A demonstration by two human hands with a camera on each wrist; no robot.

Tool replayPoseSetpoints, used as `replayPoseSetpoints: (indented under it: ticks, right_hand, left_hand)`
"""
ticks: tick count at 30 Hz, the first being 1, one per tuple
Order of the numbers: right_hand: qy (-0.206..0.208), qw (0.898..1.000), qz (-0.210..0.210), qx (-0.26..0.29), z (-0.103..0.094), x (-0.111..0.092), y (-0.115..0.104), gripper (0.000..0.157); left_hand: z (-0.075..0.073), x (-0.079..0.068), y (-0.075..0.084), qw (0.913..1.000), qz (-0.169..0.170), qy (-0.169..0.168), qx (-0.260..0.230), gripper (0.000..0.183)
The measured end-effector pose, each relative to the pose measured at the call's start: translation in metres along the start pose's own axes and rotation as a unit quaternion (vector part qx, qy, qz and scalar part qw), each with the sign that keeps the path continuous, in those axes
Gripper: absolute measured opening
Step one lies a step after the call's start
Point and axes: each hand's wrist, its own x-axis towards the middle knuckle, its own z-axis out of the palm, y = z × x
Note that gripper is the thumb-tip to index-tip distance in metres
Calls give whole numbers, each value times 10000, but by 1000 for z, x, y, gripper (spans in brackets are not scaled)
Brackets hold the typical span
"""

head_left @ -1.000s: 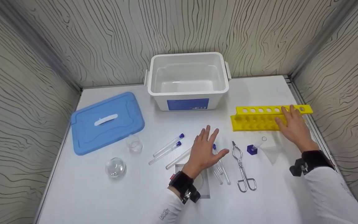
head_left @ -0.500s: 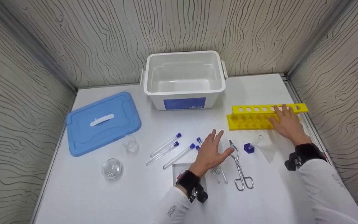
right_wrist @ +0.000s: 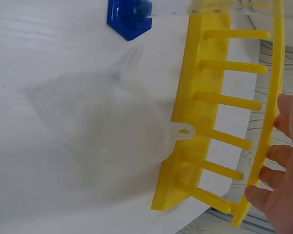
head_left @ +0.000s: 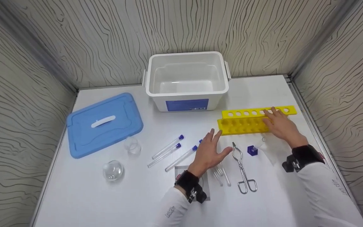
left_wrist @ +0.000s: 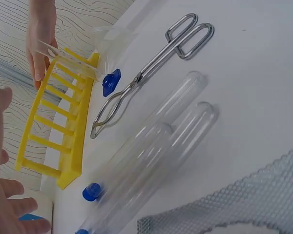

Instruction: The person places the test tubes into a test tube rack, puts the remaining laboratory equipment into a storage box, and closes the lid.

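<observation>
My right hand (head_left: 283,128) grips the top bar of a yellow test tube rack (head_left: 241,126), which stands upright at the right. Beneath that wrist a clear funnel (right_wrist: 107,117) lies on the table. Beside it rises a clear cylinder with a blue hexagonal base (head_left: 252,150). My left hand (head_left: 207,154) hovers with spread fingers over several blue-capped test tubes (left_wrist: 166,141), partly hiding them in the head view, and holds nothing. Metal crucible tongs (head_left: 244,171) lie just right of it. A grey wire gauze (left_wrist: 254,195) sits below the left wrist.
At the back stands an uncovered white bin (head_left: 156,102). Its blue lid (head_left: 106,138) lies at the left. A small clear beaker (head_left: 133,146) and a round glass flask (head_left: 113,171) stand nearer me. More capped test tubes (head_left: 169,146) lie mid-table.
The rack has slid left across the table with my right hand. My left hand shifted slightly right, then back left, staying above the tubes. The view has turned slightly.
</observation>
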Motion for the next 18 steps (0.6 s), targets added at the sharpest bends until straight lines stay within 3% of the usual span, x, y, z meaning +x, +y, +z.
replayPoseSetpoints:
  ticks: [13,18]
  right_hand:
    - [-188,9988,-355,-286,1,11,-53,51]
    - [-194,9981,-498,-315,5,16,-74,50]
  left_hand:
    - [-39,9,-38,9940,64,380,1024,75]
    - [-55,14,-53,9925,3,470,1128,75]
